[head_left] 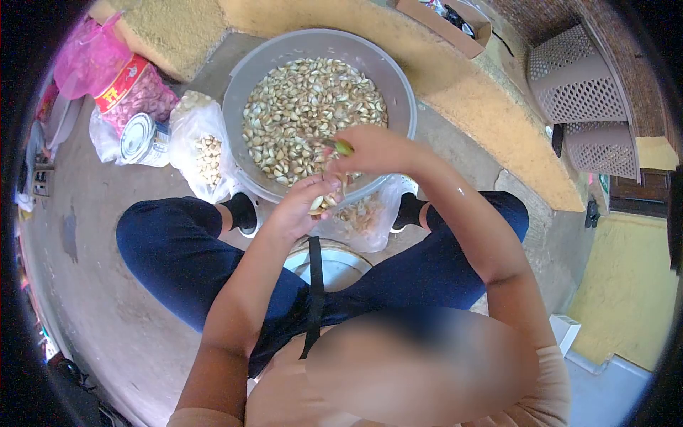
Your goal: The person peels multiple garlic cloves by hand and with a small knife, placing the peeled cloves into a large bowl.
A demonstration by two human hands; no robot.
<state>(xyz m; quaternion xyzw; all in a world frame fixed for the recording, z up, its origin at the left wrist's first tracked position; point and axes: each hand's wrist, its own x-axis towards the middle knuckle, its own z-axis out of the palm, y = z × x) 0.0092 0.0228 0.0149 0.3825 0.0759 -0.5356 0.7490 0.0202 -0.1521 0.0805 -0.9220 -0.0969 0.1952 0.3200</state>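
A large grey basin (321,44) full of what look like garlic cloves (313,107) stands in front of me. Just over its near edge, my left hand (302,206) is closed around a few pale cloves (324,202). My right hand (373,151) grips a small knife (343,147) with a green handle, close above the left fingers; its blade is hard to make out. Beneath both hands lies a clear plastic bag (370,217) with thin peelings in it. To the basin's left, a white plastic bag (191,146) holds several pale cloves.
A pink mesh bag (135,99) with a red label and a metal can (144,140) sit on the floor at the left. Behind the basin runs a yellow ledge (448,92) carrying a cardboard box (455,27). Perforated plastic baskets (580,75) are at the right.
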